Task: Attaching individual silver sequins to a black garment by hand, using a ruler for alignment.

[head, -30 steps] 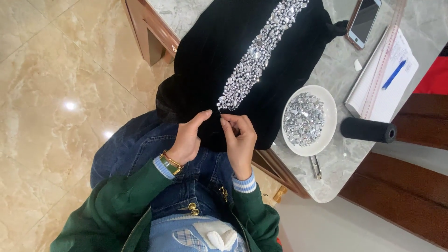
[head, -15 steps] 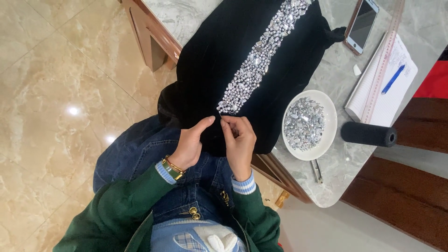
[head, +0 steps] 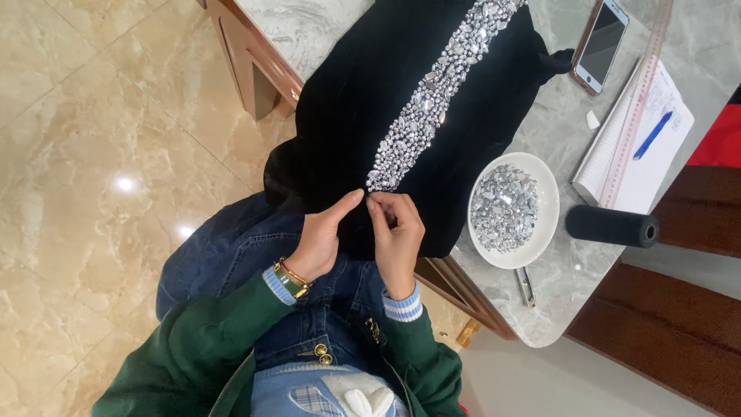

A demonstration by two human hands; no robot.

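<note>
Head view: left hand (head: 323,235) and right hand (head: 397,235) pinch the black garment (head: 370,100) at the lower end of its rhinestone strip (head: 432,96)

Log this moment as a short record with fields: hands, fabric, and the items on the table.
left hand: left hand rests on the black fabric, thumb at the strip's lower end
right hand: right hand has its fingers pinched beside that thumb
fabric: black fabric draped off the marble table onto the lap
trim: rhinestone strip runs along the fabric
dish: white bowl of loose rhinestones
others: black thread spool, smartphone, notepad with blue pen
</note>
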